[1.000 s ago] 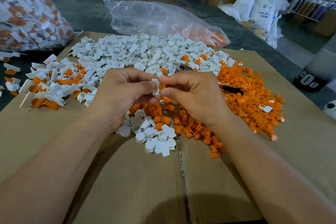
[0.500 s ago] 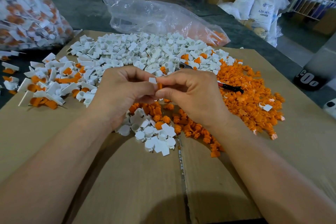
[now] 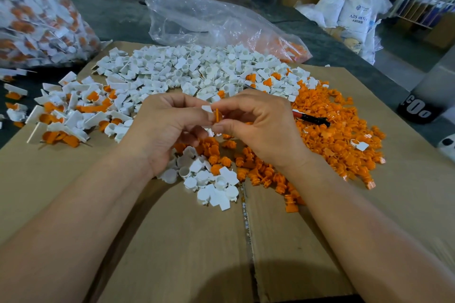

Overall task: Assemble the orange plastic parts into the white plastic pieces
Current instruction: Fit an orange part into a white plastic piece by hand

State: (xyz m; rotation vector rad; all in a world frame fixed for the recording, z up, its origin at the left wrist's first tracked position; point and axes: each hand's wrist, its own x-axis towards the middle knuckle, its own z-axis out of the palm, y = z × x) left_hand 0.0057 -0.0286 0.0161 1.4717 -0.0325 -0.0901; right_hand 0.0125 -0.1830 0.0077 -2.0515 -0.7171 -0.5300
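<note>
My left hand (image 3: 170, 128) pinches a small white plastic piece (image 3: 206, 109) above the cardboard. My right hand (image 3: 261, 125) pinches an orange plastic part (image 3: 217, 114) and holds it against that white piece; the two parts touch between my fingertips. A heap of loose white pieces (image 3: 202, 69) lies behind my hands, and a heap of loose orange parts (image 3: 334, 130) spreads to the right. A small cluster of white pieces (image 3: 211, 182) sits just below my hands. Joined white-and-orange pieces (image 3: 69, 115) lie in a pile at the left.
Flattened cardboard (image 3: 172, 241) covers the table. A clear plastic bag (image 3: 211, 19) lies behind the heaps, and a full bag of finished pieces (image 3: 37, 15) stands at far left. A black-and-red pen (image 3: 310, 118) rests on the orange heap. Sacks and boxes stand beyond the table.
The two hands stayed together at the same spot. The orange part between my fingertips has turned and now stands as a thin upright edge against the white piece.
</note>
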